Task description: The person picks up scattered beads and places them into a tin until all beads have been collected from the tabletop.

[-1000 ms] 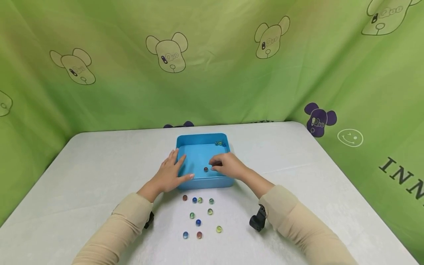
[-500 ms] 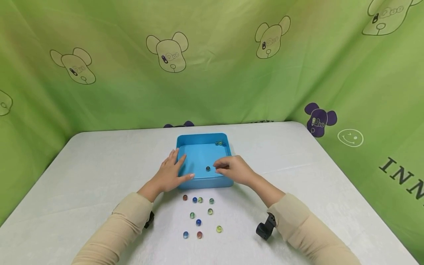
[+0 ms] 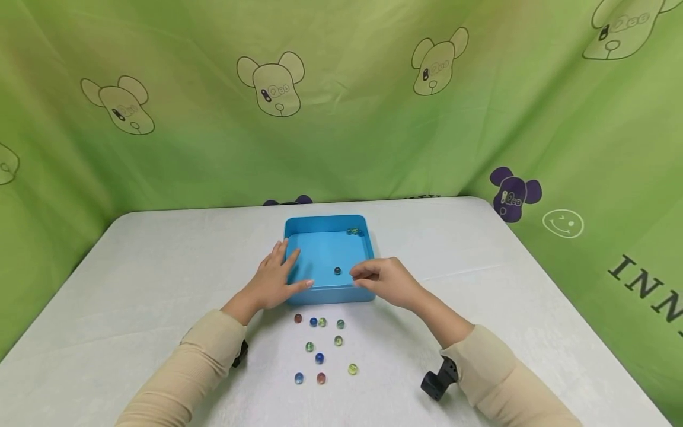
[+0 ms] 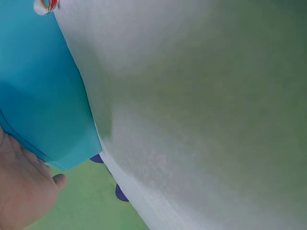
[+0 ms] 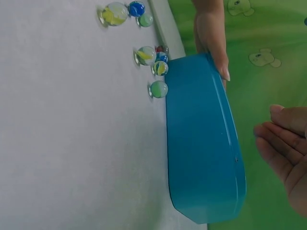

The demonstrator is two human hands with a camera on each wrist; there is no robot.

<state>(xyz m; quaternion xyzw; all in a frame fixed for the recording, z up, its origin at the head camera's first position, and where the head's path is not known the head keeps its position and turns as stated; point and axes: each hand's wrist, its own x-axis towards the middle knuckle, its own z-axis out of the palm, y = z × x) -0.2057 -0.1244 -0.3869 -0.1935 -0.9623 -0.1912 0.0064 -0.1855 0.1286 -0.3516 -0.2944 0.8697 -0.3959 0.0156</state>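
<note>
A shallow blue box (image 3: 331,296) stands on the white-covered table. My left hand (image 3: 271,281) rests at its left edge with straight, spread fingers, the thumb along the front rim. Over the box's front right corner is my right hand (image 3: 388,281); in the right wrist view its fingers (image 5: 276,148) are loosely bent with nothing between them and the thumb. One dark reddish marble (image 3: 338,271) lies on the box floor, left of the right fingertips. More marbles (image 3: 354,231) sit together in the back right corner of the box.
Several glass marbles lie scattered in front of the box, among them a yellow one (image 3: 353,369), a blue one (image 3: 319,358) and a reddish one (image 3: 321,378). Green printed cloth (image 3: 347,148) hangs behind the table and at its sides.
My right hand has drawn back toward the right and nearer to me, away from the dark marble. That marble has rolled slightly right and back. My left hand has stayed put.
</note>
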